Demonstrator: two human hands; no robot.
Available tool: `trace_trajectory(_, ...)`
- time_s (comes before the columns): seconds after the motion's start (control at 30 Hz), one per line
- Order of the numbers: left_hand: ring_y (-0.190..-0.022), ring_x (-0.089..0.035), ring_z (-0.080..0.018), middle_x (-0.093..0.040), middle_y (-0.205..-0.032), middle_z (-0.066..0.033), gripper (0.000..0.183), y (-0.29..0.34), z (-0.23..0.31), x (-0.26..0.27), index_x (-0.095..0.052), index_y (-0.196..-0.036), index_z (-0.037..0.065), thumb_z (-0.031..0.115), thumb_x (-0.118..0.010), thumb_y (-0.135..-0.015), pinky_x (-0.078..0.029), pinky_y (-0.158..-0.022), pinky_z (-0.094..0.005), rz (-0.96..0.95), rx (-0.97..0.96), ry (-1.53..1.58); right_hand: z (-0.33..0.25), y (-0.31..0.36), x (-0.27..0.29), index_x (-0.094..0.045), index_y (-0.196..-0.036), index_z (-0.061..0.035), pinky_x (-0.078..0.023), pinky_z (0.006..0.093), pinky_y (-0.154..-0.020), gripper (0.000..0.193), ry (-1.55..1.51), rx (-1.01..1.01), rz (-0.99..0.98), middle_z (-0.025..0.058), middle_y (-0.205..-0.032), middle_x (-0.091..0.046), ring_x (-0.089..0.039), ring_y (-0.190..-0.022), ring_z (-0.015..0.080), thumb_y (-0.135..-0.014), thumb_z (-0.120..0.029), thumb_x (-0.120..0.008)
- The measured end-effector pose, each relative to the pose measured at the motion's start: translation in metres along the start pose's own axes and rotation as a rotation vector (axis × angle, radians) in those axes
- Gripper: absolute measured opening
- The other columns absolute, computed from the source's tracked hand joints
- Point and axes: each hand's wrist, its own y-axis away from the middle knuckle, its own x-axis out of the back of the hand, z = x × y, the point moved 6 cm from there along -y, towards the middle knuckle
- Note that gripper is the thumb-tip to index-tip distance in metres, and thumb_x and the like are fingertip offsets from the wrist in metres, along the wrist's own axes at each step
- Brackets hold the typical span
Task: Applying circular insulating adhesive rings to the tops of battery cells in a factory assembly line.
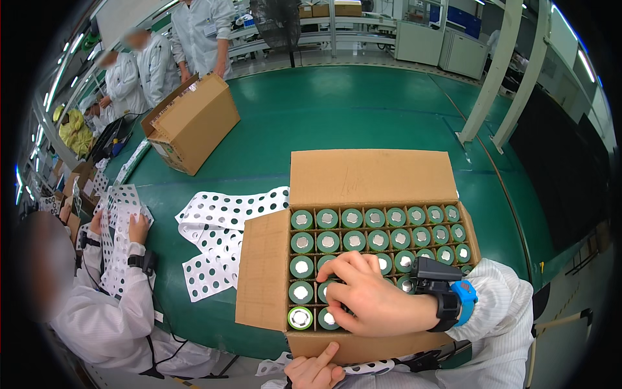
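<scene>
A brown cardboard box (pixel 262 272) with its flaps spread holds rows of green cylindrical battery cells (pixel 354 241) in a divider grid. My right hand (pixel 376 295) reaches over the near left cells, thumb and index finger drawn close together above one; what is between the tips is hidden. The near left corner cell (pixel 300 318) shows a brighter green rim and white ring. Below the near flap (pixel 382 343), my left hand (pixel 314 373) has its index finger stretched out and the others curled on a white sheet with round holes (pixel 369 368).
More perforated white sheets (pixel 227 220) lie left of the box on the green table (pixel 363 110). At left, a co-worker's hands (pixel 138 228) hold similar sheets. Beyond stands a larger cardboard box (pixel 197 126), with people in white coats behind it. Metal posts (pixel 489 78) rise at far right.
</scene>
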Motion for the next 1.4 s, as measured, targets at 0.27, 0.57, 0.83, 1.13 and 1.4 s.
trace_trajectory(0.27, -0.042, -0.043, -0.0176, -0.068, -0.092, -0.0185, 0.036, 0.001, 0.001, -0.001, -0.038, -0.054, 0.006, 0.011, -0.054, -0.087, -0.032, -0.041, -0.0280, 0.023, -0.001, -0.014, -0.010, 0.000, 0.004, -0.054, -0.084, -0.0046, -0.027, 0.0492, -0.085, 0.019, 0.266, 0.005, -0.066, 0.0110, -0.105, -0.045, -0.041, -0.103, 0.0293, -0.073, -0.016, -0.065)
trace_trajectory(0.57, -0.042, -0.046, -0.0202, -0.068, -0.086, -0.0187, 0.037, -0.005, -0.001, 0.020, -0.041, -0.056, 0.004, 0.015, -0.049, -0.091, -0.039, -0.042, -0.0295, 0.059, 0.142, 0.127, -0.041, 0.025, -0.005, -0.049, -0.087, -0.0043, -0.043, 0.0302, -0.069, 0.015, 0.210, 0.504, 0.003, 0.0067, -0.085, -0.054, -0.054, -0.076, 0.0195, -0.074, -0.010, -0.054)
trace_trajectory(0.83, -0.052, -0.059, -0.0208, -0.060, -0.059, -0.0089, 0.024, -0.010, -0.008, 0.039, -0.057, -0.070, 0.000, 0.020, -0.071, -0.077, -0.044, -0.046, -0.0285, -0.258, 0.264, 0.345, -0.054, 0.033, -0.004, -0.052, -0.087, -0.0039, -0.045, 0.0268, -0.073, 0.017, 0.459, 0.530, -0.034, 0.0153, -0.100, -0.062, -0.060, -0.085, 0.0200, -0.075, -0.015, -0.054)
trace_trajectory(1.13, -0.050, -0.047, -0.0061, -0.053, -0.059, -0.0018, 0.021, -0.016, -0.028, 0.050, -0.050, -0.067, 0.002, 0.005, -0.062, -0.084, -0.037, -0.046, -0.0208, 0.026, 0.763, 0.443, -0.052, 0.023, 0.017, -0.053, -0.086, -0.0050, -0.043, 0.0323, -0.071, 0.016, 0.075, 0.421, -0.076, 0.0104, -0.073, -0.055, -0.055, -0.068, 0.0234, -0.082, -0.020, -0.058)
trace_trajectory(1.4, -0.053, -0.029, -0.0044, -0.035, -0.054, 0.0039, 0.037, -0.019, -0.038, 0.038, -0.034, -0.062, 0.005, 0.010, -0.059, -0.089, -0.026, -0.046, -0.0223, 0.176, 0.755, 0.339, -0.043, 0.015, 0.004, -0.053, -0.105, 0.0009, -0.047, 0.0383, -0.070, 0.037, -0.500, 0.152, -0.284, 0.0152, -0.090, -0.055, -0.057, -0.082, 0.0325, -0.081, -0.025, -0.066)
